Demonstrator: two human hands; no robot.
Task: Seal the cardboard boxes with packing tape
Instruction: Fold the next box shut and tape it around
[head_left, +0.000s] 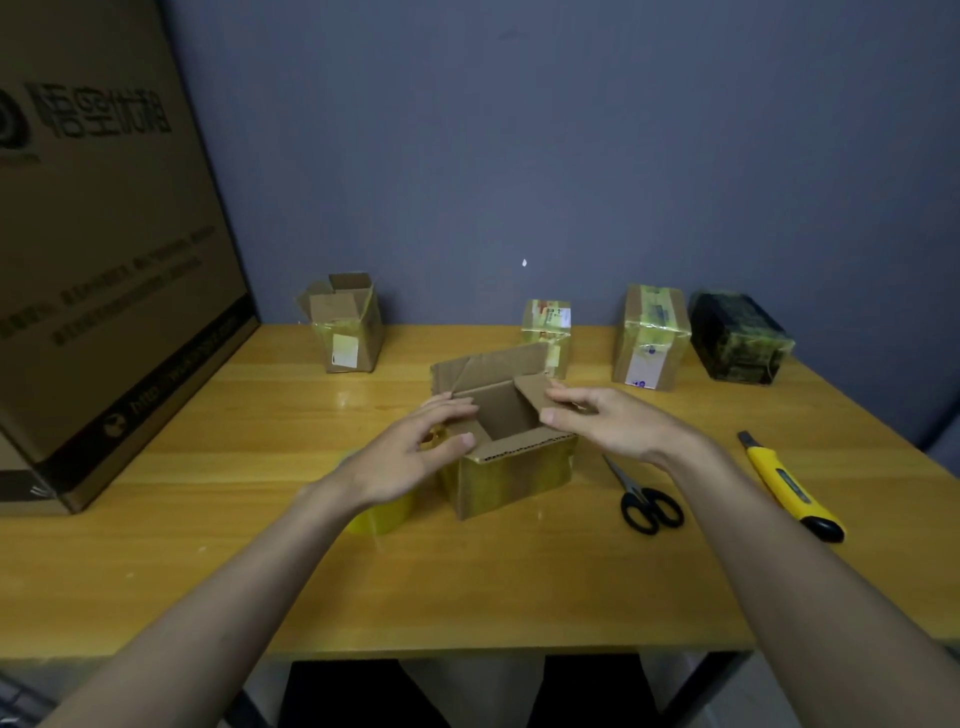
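Observation:
A small cardboard box (511, 470) stands open in the middle of the wooden table (467, 582), its sides wrapped in yellowish tape and its flaps up. My left hand (415, 452) touches the left flap with straight fingers. My right hand (602, 421) presses on the right flap with fingers extended. A roll of yellow packing tape (382, 514) lies on the table just left of the box, mostly hidden under my left wrist.
Black-handled scissors (644, 499) and a yellow utility knife (789, 486) lie to the right. At the back stand an open box (345, 325), two taped boxes (548, 327) (649, 338) and a dark wrapped box (737, 338). A very large carton (104, 249) fills the left side.

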